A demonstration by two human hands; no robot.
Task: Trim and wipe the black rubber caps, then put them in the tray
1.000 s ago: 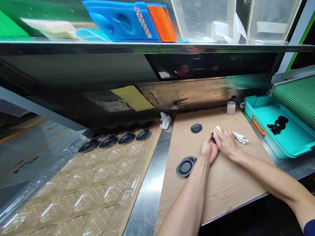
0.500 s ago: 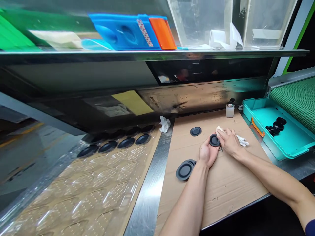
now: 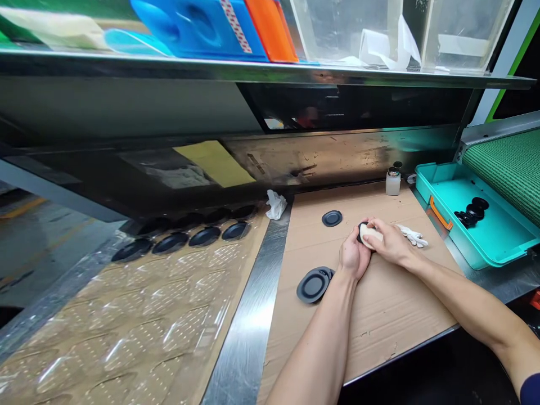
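Note:
My left hand (image 3: 353,256) cups a small black round part (image 3: 361,230) over the cardboard sheet (image 3: 379,304). Pressed against that part's face is a pale cream pad (image 3: 368,236), gripped in my right hand (image 3: 390,243). Most of the black part is hidden by the pad and my fingers. Another small black disc (image 3: 332,218) lies on the cardboard just beyond my hands. A stack of larger black round parts (image 3: 314,284) rests left of my left wrist.
A clear blister tray (image 3: 139,326) at left holds a row of black discs (image 3: 189,239). A teal bin (image 3: 472,225) with black parts sits right, beside a green belt (image 3: 510,163). A small bottle (image 3: 392,181), white glove (image 3: 413,236) and crumpled cloth (image 3: 275,203) lie nearby.
Half a second ago the pad was lifted off and the black part's face showed. Now my right hand has brought the pad back down onto it.

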